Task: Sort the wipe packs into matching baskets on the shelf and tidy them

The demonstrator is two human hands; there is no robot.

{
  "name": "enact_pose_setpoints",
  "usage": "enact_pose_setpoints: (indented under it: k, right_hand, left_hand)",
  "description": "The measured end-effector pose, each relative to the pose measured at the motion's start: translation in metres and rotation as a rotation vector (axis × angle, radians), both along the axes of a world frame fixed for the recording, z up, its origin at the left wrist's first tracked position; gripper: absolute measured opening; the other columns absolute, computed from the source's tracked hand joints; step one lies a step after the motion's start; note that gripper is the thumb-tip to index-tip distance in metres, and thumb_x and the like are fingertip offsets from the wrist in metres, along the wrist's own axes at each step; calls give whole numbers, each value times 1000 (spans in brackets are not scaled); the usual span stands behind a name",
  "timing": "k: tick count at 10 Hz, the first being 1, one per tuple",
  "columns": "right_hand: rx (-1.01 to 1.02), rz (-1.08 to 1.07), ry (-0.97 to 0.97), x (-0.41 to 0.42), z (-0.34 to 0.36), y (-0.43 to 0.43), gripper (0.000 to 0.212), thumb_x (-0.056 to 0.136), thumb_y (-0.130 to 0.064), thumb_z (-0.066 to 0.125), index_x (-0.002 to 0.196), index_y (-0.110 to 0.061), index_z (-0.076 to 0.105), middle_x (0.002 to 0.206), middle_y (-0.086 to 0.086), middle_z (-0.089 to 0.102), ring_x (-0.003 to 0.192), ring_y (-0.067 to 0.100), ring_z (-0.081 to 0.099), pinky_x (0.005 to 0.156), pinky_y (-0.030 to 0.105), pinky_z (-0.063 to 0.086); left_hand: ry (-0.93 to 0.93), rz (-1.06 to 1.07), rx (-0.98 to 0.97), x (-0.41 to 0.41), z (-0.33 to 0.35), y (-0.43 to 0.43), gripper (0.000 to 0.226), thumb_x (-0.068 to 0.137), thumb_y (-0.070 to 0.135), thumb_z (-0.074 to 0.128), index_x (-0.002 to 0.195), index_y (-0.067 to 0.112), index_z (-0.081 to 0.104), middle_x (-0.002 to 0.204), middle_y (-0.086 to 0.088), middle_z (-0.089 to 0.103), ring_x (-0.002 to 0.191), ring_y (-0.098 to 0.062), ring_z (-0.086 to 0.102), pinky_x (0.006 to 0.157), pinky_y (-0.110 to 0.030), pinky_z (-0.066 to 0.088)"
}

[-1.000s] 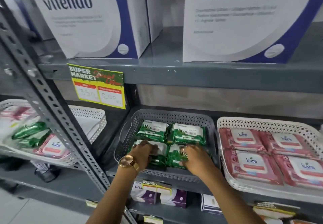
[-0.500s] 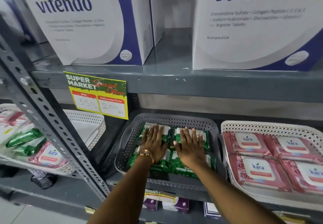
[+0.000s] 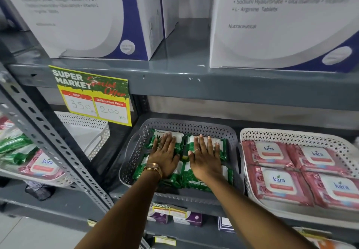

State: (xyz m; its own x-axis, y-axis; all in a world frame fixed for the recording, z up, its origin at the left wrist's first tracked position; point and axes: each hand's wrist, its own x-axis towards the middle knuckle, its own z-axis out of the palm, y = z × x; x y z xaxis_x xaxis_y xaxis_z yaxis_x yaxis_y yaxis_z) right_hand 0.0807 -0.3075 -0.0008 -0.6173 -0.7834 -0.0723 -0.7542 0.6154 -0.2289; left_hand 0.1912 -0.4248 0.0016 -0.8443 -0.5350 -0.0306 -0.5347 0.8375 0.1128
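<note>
A grey basket (image 3: pixel 194 125) on the middle shelf holds several green wipe packs (image 3: pixel 194 180) laid flat. My left hand (image 3: pixel 165 154), with a gold watch on its wrist, lies flat and spread on the left packs. My right hand (image 3: pixel 206 158) lies flat and spread on the right packs. Neither hand grips anything. To the right, a white basket (image 3: pixel 291 135) holds several pink kara wipe packs (image 3: pixel 279 184). Behind the shelf post on the left, another white basket (image 3: pixel 97 132) holds a mix of green packs (image 3: pixel 15 145) and a pink kara pack (image 3: pixel 43 164).
A slanted grey perforated post (image 3: pixel 48 143) crosses in front of the left basket. A yellow price sign (image 3: pixel 93 97) hangs from the shelf edge above. Large white and blue boxes (image 3: pixel 97 15) stand on the upper shelf. Small boxes (image 3: pixel 186 218) sit on the shelf below.
Both hands moved from the front packs to lie flat across the packs, fingers spread toward the back. Since half a second ago they have barely shifted. The camera has moved closer.
</note>
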Motion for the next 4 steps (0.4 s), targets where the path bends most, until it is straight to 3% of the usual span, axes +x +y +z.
enact_pose_setpoints:
  k: [3,4]
  right_hand:
    - [49,6,-53,1,11,5,65,96,-53,8,149,-19,-12,159,3,-18,144,26,-25,119,50,-13]
    - [-96,74,-23,8,34,13,86,79,-69,-12,148,-17,-13,159,4,-18,142,27,-27,116,50,-18]
  left_hand:
    - [-21,1,12,1,2,-2,77,83,51,7,149,14,-4,159,-6,-11,145,-18,-14,117,-40,-13]
    - [-34,22,-21,-2,11,1,82,80,59,-7,148,16,-12,158,-6,-15,145,-18,-15,117,-41,-13]
